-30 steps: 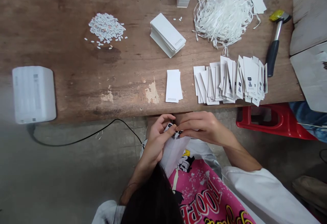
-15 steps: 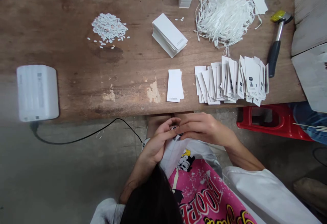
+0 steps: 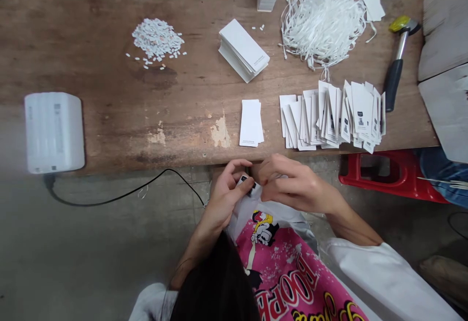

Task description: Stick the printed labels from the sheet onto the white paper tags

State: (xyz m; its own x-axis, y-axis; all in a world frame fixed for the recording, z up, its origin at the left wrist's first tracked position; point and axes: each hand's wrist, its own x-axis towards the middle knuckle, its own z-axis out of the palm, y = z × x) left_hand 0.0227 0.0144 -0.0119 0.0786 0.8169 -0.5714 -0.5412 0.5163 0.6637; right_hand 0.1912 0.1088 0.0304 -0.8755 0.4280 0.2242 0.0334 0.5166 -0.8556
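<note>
Just past the table's front edge, above my lap, my left hand (image 3: 231, 191) pinches a white tag (image 3: 258, 190) with black print, the thumb lying across it. Close by on the right, my right hand (image 3: 292, 184) has its fingers curled together in a pinch by the tag's edge. Whatever sits between those fingertips is hidden. On the table ahead are a few white tags (image 3: 250, 122) in a small stack. A long overlapping row of printed tags (image 3: 331, 116) lies to their right.
A heap of white strings (image 3: 325, 23) lies behind the row, near a hammer (image 3: 397, 67). Farther left are a stack of cards (image 3: 244, 48), a pile of small white pieces (image 3: 157, 40) and a white box-shaped device (image 3: 54, 133) with a cable. A red stool (image 3: 387, 174) stands below right.
My hands have drawn slightly apart, the right fingers curling in and lifting from the left ones. More of the tag's printed face now shows in my left hand.
</note>
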